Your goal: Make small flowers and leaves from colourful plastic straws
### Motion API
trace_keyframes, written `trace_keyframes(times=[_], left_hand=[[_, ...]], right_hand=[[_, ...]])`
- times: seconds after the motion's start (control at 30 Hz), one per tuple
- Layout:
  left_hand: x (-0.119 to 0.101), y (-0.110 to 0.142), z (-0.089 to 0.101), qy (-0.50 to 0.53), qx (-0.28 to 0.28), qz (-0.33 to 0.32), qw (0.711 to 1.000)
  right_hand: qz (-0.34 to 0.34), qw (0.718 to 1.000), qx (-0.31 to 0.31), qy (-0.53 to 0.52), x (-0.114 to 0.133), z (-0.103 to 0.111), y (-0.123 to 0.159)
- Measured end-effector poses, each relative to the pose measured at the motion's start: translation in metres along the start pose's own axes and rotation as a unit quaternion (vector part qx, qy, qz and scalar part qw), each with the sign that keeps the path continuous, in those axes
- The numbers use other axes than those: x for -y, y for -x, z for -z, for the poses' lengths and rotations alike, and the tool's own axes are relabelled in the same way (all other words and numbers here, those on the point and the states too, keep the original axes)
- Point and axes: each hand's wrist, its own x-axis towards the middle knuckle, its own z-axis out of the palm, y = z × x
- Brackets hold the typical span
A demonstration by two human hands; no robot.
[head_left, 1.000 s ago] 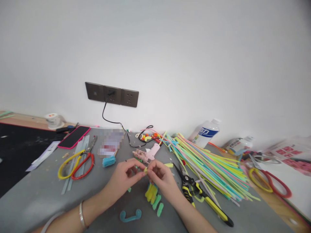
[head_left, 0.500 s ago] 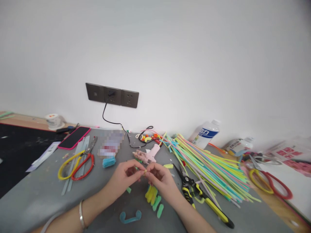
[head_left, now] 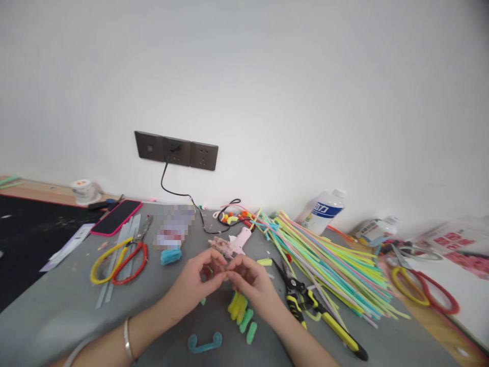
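Note:
My left hand [head_left: 203, 277] and my right hand [head_left: 250, 279] meet fingertip to fingertip over the mat. Both pinch a small yellowish piece, likely pipe cleaner, mostly covered by the fingers. Some green shows behind the left fingers. Just below the right hand lie folded yellow pipe cleaner pieces [head_left: 237, 307] and short green ones [head_left: 251, 332]. A blue pipe cleaner with both ends coiled [head_left: 205, 346] rests nearer to me. Behind the hands is a pink glue gun [head_left: 239, 243]. To the left sits a blue pipe cleaner bundle [head_left: 171, 256].
Loose pipe cleaners [head_left: 328, 265] spread at right, beside black-and-yellow pliers [head_left: 301, 293]. Red-and-yellow scissors [head_left: 126, 260] and a pink-edged phone [head_left: 116, 217] lie left. A white bottle [head_left: 324, 210] leans by the wall. More scissors [head_left: 424, 285] are far right. A black cord [head_left: 175, 193] runs from the socket.
Both hands stay together with small finger shifts. The left fingers have curled slightly, and the yellowish piece between the fingertips shows less. The surrounding things stay in place.

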Motion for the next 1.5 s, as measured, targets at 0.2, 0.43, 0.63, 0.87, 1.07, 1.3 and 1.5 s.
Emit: trace_keyframes(times=[0.2,0.43,0.63,0.87,1.07,1.3,1.5], left_hand=[[0.001,0.000,0.000,0.042,0.014,0.010,0.999],[0.001,-0.002,0.000,0.050,0.043,0.044,0.997],[0.000,-0.003,0.000,0.056,0.057,0.045,0.996],[0.000,-0.003,0.002,0.047,0.047,0.030,0.997],[0.002,-0.003,0.004,0.045,0.044,0.034,0.997],[0.007,-0.004,0.003,0.078,0.014,0.032,0.996],[0.007,-0.002,0.003,0.046,0.020,0.013,0.999]], right_hand=[[0.006,1.000,-0.009,0.000,0.002,0.000,0.001],[0.032,0.999,-0.015,0.004,-0.001,0.000,0.003],[0.061,0.996,-0.015,0.062,0.001,-0.003,0.008],[0.204,0.950,-0.058,0.228,0.002,-0.002,0.015],[0.253,0.885,-0.092,0.381,0.037,0.009,0.046],[-0.176,0.696,-0.252,0.649,-0.005,0.070,0.127],[-0.193,0.686,-0.185,0.676,-0.013,0.075,0.141]])
